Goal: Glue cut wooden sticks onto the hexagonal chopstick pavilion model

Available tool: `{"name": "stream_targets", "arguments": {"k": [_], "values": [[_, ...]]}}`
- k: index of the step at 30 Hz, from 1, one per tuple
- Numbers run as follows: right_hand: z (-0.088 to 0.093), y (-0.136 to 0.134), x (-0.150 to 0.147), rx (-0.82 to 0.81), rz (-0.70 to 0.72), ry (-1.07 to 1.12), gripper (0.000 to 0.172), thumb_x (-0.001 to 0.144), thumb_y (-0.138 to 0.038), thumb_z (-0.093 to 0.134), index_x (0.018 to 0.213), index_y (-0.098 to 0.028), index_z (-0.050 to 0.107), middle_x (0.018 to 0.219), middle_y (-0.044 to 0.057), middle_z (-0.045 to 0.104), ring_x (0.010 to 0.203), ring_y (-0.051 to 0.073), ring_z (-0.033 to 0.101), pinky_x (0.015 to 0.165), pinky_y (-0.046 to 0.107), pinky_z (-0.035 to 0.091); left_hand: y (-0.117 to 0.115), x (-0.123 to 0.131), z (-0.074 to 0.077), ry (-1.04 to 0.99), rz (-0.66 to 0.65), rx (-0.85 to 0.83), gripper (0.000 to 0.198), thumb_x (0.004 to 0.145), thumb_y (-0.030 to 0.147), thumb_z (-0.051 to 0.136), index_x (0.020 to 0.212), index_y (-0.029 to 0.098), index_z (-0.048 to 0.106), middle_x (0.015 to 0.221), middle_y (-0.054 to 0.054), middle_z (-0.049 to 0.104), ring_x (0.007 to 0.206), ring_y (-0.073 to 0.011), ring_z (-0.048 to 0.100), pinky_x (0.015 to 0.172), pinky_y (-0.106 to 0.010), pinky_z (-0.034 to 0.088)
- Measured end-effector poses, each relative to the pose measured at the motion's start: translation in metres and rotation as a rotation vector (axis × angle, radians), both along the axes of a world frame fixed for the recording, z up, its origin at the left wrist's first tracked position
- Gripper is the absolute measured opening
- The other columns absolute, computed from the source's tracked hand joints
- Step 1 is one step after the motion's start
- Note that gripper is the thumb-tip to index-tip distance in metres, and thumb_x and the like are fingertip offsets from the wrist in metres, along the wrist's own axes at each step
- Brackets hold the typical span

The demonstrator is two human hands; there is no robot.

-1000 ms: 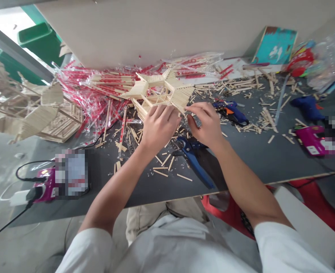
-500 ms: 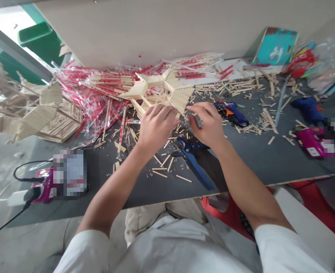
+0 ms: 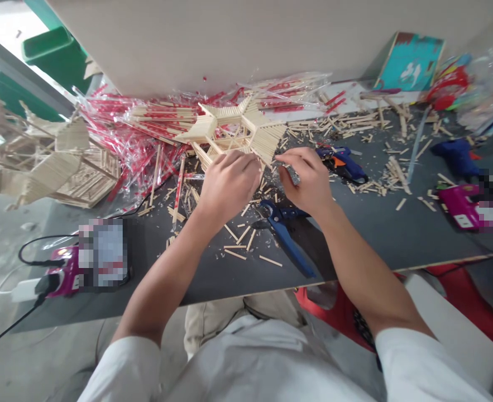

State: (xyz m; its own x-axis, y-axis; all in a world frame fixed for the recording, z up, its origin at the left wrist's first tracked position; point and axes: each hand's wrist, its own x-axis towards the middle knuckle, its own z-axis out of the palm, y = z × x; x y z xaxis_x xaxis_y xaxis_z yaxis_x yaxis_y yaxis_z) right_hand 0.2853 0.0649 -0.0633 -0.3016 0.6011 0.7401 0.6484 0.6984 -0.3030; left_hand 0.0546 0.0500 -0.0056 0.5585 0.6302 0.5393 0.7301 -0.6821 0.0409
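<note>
Larger stick model: at our far left, panelled, partly cut off by the view.
Wrapped sticks: heaped at the back of our dark surface, red marks under clear plastic.
Left hand: bent over the near edge of the star-shaped frame; its fingertips are hidden, so we cannot tell whether it grips.
Star-shaped frame: ahead of us at mid-surface, pale sticks around an open middle.
Blue cutter: lying nearer us, among short sticks.
Right hand: thumb and forefinger parted, nothing we can see between them, beside the frame's right corner.
Blue glue gun: just right of that hand.
Second glue gun: farther right, behind a purple power strip.
</note>
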Motion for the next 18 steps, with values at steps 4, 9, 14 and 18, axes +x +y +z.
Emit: {"name": "stream_targets", "arguments": {"k": [4, 9, 14, 18], "values": [[0.001, 0.0, -0.001, -0.006, -0.002, -0.008, 0.03, 0.104, -0.024, 0.053, 0.131, -0.029, 0.066, 0.117, 0.011, 0.07, 0.114, 0.029, 0.067, 0.098, 0.051, 0.057, 0.002, -0.006, 0.003, -0.033, -0.038, -0.032, 0.028, 0.104, 0.02, 0.05, 0.107, 0.016, 0.077, 0.111, -0.01, 0.08, 0.11, -0.0243, 0.072, 0.097, -0.041, 0.058], [0.001, 0.0, -0.001, -0.002, 0.005, 0.009, 0.028, 0.103, -0.023, 0.054, 0.127, -0.029, 0.067, 0.115, 0.01, 0.071, 0.112, 0.029, 0.068, 0.097, 0.05, 0.058, 0.006, -0.014, 0.009, -0.063, -0.025, -0.068, 0.023, 0.103, 0.021, 0.053, 0.102, 0.018, 0.076, 0.104, -0.008, 0.079, 0.108, -0.0237, 0.072, 0.095, -0.04, 0.058], [-0.002, 0.003, 0.002, -0.037, -0.018, 0.016, 0.025, 0.104, -0.026, 0.053, 0.122, -0.027, 0.07, 0.112, 0.011, 0.072, 0.111, 0.03, 0.069, 0.098, 0.052, 0.057, 0.002, -0.026, 0.027, -0.099, 0.018, -0.108, 0.018, 0.103, 0.026, 0.058, 0.1, 0.022, 0.075, 0.104, -0.007, 0.078, 0.107, -0.0241, 0.072, 0.091, -0.04, 0.057], [-0.006, 0.006, 0.005, -0.073, -0.026, 0.034, 0.025, 0.105, -0.029, 0.052, 0.119, -0.025, 0.072, 0.112, 0.012, 0.071, 0.112, 0.031, 0.068, 0.1, 0.053, 0.057, -0.006, -0.037, 0.046, -0.085, -0.015, -0.145, 0.018, 0.104, 0.031, 0.059, 0.098, 0.022, 0.074, 0.096, -0.005, 0.078, 0.095, -0.0219, 0.072, 0.085, -0.038, 0.056]]}}
